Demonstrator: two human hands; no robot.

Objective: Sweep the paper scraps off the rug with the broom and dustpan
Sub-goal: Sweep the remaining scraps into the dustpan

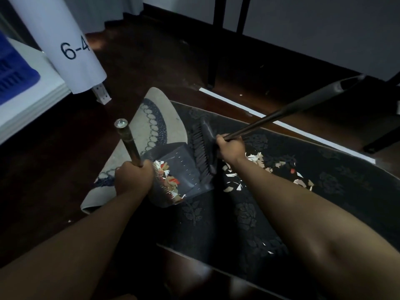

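A dark floral rug (324, 191) lies on the wooden floor. My left hand (133, 177) grips the upright metal handle of a grey dustpan (184, 169), which rests on the rug's left part and holds several white, tan and red paper scraps (171, 180). My right hand (230, 148) grips the black broom handle low down, just above the broom head (202, 150). The bristles stand at the dustpan's mouth. More paper scraps (259, 163) lie scattered on the rug to the right of the broom, partly hidden by my right forearm.
A beige mat with a blue ring pattern (151, 126) lies under the rug's left end. A white cabinet with a blue crate (13, 70) stands at the left, beside a white paper roll marked 6-4 (65, 44). Black furniture legs (213, 50) stand behind.
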